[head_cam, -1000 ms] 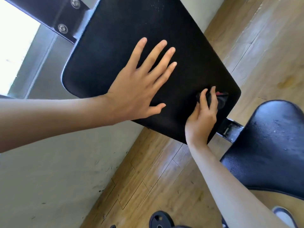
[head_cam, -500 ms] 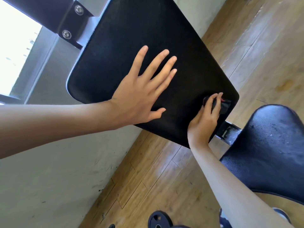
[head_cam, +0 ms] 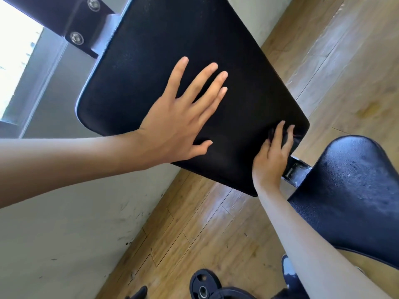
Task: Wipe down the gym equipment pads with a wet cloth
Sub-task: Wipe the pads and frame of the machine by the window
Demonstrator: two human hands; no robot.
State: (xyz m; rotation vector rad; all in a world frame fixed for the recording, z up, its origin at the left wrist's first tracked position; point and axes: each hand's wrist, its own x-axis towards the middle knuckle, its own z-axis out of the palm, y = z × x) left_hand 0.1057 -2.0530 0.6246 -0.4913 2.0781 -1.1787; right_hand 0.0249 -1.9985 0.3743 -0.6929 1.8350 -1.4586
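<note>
A black back pad (head_cam: 168,42) fills the upper middle, bolted to a dark frame. My left hand (head_cam: 181,117) lies flat on the pad with fingers spread, holding nothing. My right hand (head_cam: 273,156) presses a small dark cloth (head_cam: 286,137) with a bit of red against the pad's lower right corner; my fingers cover most of the cloth. A second black seat pad (head_cam: 354,190) sits at the right, joined by a metal bracket (head_cam: 295,171).
A pale wall (head_cam: 54,234) runs along the left with a bright window (head_cam: 15,61) above. Wooden floor (head_cam: 194,229) lies below. A black weight plate (head_cam: 205,285) and a shoe (head_cam: 289,270) are at the bottom edge.
My right hand has slid the cloth down toward the pad's lower right corner. My left hand stays flat on the pad. The view has shifted slightly.
</note>
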